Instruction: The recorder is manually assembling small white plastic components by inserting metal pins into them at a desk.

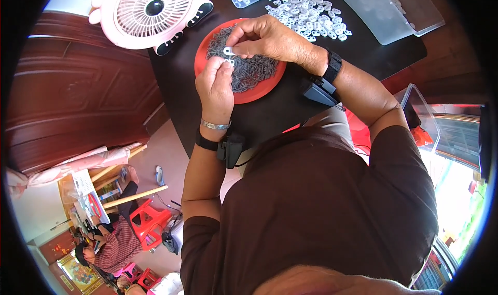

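Over a round red dish [201,69], my two hands meet with fingertips close together. My right hand [275,38] pinches a small white plastic piece with a round hole [227,51] between thumb and fingers. Just below it, the thumb and forefinger of my left hand [215,85] are pinched around a small whitish part [231,62], mostly hidden by the fingertips. Many small, thin grey screw-like pieces [251,73] fill the dish beneath both hands; their exact kind is too small to tell.
A heap of white oval plastic pieces [311,15] lies on the dark table [270,113] beyond my right hand. Translucent bins [373,12] stand at the far edge. A pink fan [154,10] is at far left. Another person [116,243] sits in the background near red stools [148,222].
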Tool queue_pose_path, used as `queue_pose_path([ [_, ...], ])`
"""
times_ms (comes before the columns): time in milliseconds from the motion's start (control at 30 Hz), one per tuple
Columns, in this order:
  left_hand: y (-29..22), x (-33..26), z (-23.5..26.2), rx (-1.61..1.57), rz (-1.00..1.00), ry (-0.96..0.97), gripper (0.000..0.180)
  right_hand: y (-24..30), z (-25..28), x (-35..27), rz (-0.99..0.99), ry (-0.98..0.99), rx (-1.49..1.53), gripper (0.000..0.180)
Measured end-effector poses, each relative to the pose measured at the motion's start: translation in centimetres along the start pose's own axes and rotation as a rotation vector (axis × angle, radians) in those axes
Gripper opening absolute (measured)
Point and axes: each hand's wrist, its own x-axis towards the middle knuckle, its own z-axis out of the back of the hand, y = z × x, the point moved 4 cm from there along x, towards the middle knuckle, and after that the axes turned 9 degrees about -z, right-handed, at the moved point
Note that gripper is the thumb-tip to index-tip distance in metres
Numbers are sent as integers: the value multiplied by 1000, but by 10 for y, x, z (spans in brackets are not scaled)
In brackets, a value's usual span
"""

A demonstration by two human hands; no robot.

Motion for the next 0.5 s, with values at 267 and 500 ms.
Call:
queue_pose_path([
  [267,-3,0,-1,-71,43,-9,13,-4,0,1,-55,9,71,14],
  [500,-1,0,0,-47,55,-6,13,-1,0,1,-15,3,-5,14],
])
